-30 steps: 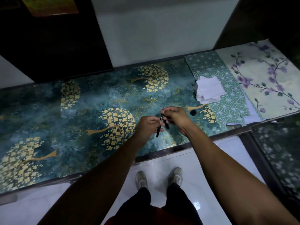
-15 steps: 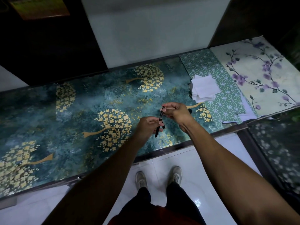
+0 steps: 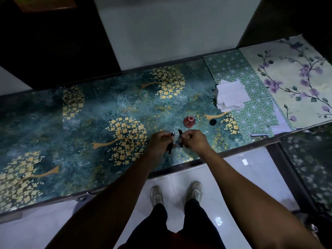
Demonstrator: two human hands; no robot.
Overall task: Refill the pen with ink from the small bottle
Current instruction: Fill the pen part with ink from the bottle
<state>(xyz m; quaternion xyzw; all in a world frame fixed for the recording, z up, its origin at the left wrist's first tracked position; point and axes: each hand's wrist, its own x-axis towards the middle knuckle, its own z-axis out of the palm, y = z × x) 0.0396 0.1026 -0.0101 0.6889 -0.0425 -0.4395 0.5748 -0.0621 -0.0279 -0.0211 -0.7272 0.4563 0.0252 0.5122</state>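
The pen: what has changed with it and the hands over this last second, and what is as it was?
The pen has come apart: one dark piece sits in the left hand, the other in the right hand, with a gap between. The hands drew back toward the table edge, uncovering the small red bottle. The black cap and the white paper stack stayed put.

Dim room, glossy white tiled floor [image 3: 251,180], pale wall [image 3: 170,33], dark panels either side, patterned teal tabletop [image 3: 89,126]
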